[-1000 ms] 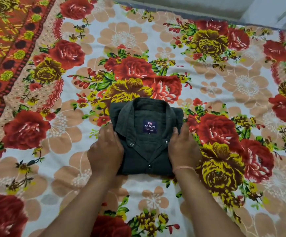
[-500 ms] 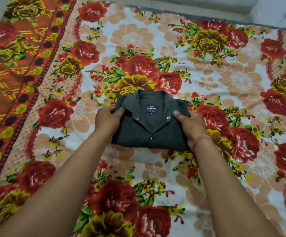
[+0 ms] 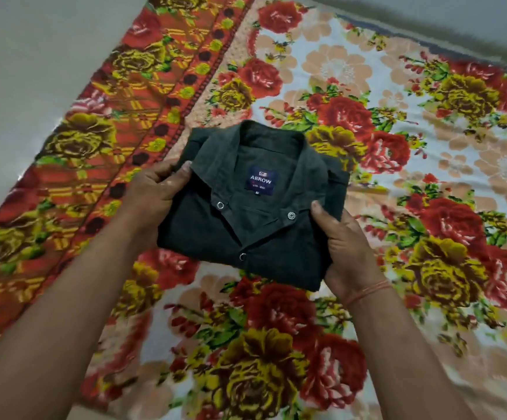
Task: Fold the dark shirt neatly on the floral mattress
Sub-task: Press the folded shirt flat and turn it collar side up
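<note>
Dark shirt (image 3: pixel 255 207) folded into a compact rectangle, collar up, blue label (image 3: pixel 260 180) showing, held over the floral mattress (image 3: pixel 428 147) – left hand (image 3: pixel 155 192) clamped on its left edge, right hand (image 3: pixel 349 253) gripping the right edge, thumb on top.

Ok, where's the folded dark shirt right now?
In the head view the folded dark shirt sits centre frame, held between the left hand and the right hand, over the floral mattress near its orange border.
</note>
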